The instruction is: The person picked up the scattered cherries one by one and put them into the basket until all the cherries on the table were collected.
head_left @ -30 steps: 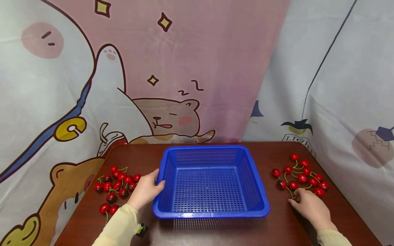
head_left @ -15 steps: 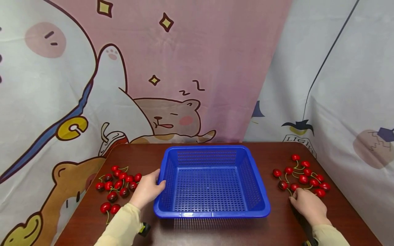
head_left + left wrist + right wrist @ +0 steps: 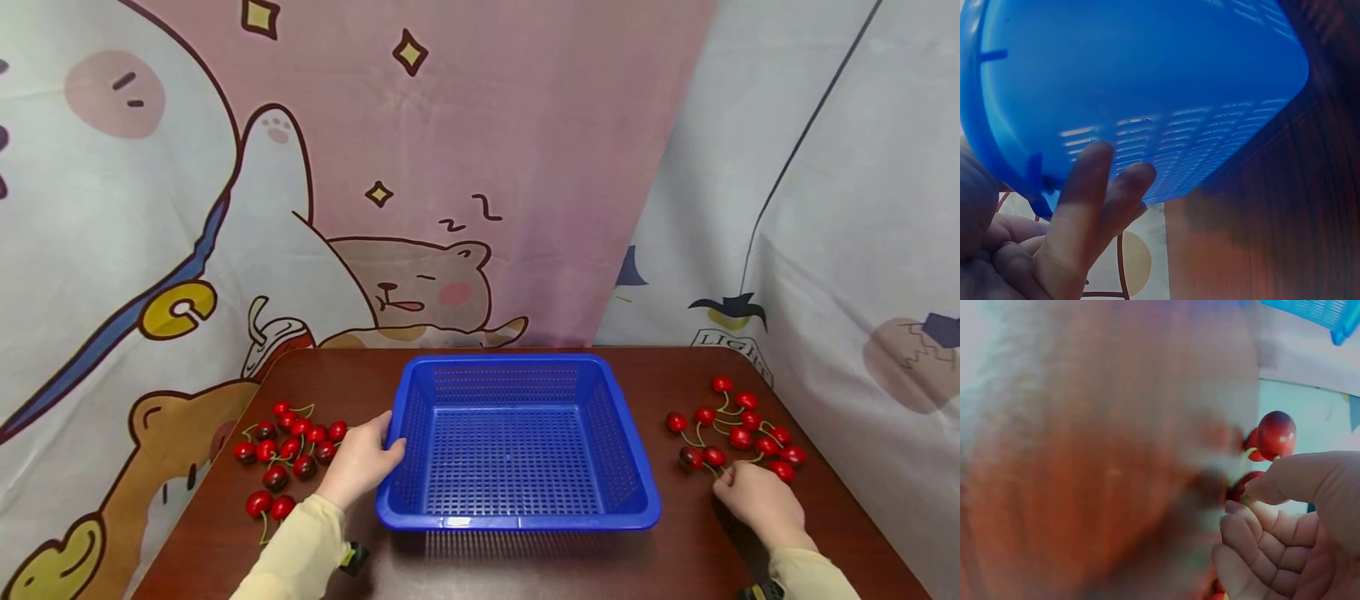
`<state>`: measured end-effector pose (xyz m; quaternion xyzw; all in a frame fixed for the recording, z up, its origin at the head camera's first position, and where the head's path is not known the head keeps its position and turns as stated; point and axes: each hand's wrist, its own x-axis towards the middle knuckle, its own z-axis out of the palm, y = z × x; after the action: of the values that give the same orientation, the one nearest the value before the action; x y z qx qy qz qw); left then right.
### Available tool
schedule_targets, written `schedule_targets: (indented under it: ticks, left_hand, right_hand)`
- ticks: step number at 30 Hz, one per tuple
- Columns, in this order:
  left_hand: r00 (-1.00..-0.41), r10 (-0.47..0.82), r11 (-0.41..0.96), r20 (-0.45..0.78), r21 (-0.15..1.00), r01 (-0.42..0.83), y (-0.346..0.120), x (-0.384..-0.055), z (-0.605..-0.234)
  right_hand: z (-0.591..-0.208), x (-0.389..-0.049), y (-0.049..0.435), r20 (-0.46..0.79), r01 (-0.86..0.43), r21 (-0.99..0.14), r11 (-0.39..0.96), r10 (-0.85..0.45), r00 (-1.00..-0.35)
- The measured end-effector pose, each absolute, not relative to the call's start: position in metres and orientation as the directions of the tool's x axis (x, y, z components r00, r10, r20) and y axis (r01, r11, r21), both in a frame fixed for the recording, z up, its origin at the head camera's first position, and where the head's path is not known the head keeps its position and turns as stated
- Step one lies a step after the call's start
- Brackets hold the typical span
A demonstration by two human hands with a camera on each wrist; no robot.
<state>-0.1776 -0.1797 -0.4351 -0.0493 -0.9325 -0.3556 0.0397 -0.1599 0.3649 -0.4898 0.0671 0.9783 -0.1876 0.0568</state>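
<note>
A blue plastic basket (image 3: 517, 523) with perforated walls stands on the table. My left hand (image 3: 362, 462) grips its left rim, thumb on the inner side. In the left wrist view, fingers (image 3: 1088, 181) of that hand lie against the outer wall. On the right, my right hand (image 3: 767, 502) pinches the green stem of a pair of cherries, between thumb and index finger. One dark cherry (image 3: 690, 458) and one red cherry (image 3: 713, 456) hang at that stem's far end. The right wrist view shows a cherry (image 3: 1276, 435) just beyond the thumb.
More red cherries (image 3: 741, 438) with green stems lie beyond the right hand. Another group of cherries (image 3: 290, 449) lies left of the basket. A printed cloth (image 3: 525, 167) hangs behind the brown table (image 3: 450, 575).
My right thumb and fingers have closed on the cherry stem. The two cherries have shifted slightly and drawn closer together. The left hand keeps its hold on the basket.
</note>
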Motion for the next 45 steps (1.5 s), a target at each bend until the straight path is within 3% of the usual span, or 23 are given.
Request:
schedule_targets:
  ticks: [10,16,22,32,45]
  left_hand:
    - [-0.991,0.061,0.753,0.122,0.645,0.126,-0.182,-0.178,-0.436]
    - [-0.992,0.060,0.747,0.112,0.655,0.119,-0.182,-0.177,-0.436]
    - [-0.994,0.054,0.743,0.091,0.662,0.100,-0.182,-0.177,-0.436]
    - [-0.993,0.061,0.744,0.104,0.658,0.115,-0.182,-0.179,-0.439]
    - [-0.991,0.068,0.741,0.113,0.659,0.126,-0.182,-0.179,-0.437]
  right_hand:
    - [-0.458,-0.164,0.355,0.111,0.009,-0.373,0.928,0.054,-0.992]
    - [-0.432,-0.167,0.338,0.191,-0.017,-0.391,0.920,0.063,-0.980]
    - [-0.403,-0.171,0.314,0.230,-0.062,-0.411,0.909,0.038,-0.973]
    - [-0.372,-0.189,0.263,0.294,-0.289,-0.362,0.886,-0.185,-0.938]
    - [-0.354,-0.229,0.208,0.225,-0.472,-0.257,0.843,-0.423,-0.878]
